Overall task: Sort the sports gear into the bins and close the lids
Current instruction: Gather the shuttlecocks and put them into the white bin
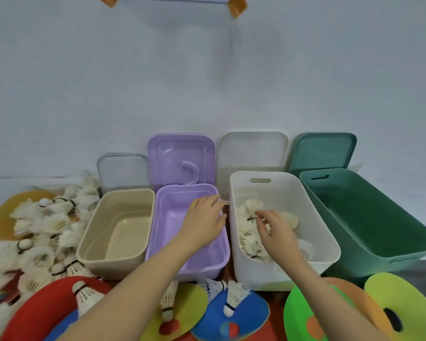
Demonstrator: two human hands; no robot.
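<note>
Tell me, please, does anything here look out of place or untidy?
Nothing looks damaged, but the gear is still scattered: shuttlecocks lie heaped loose left of the beige bin, and more rest on the coloured discs in front. Only the white bin holds any.

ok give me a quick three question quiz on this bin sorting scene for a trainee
1. True or false: the green bin already holds shuttlecocks.
2. Which bin has shuttlecocks in it? A) beige bin B) purple bin C) white bin
3. Fill in: the right hand is over the ___ bin, while the left hand reaches over the purple one.

Key
1. False, nothing shows inside it.
2. C.
3. White. All four lids are still open.
</note>
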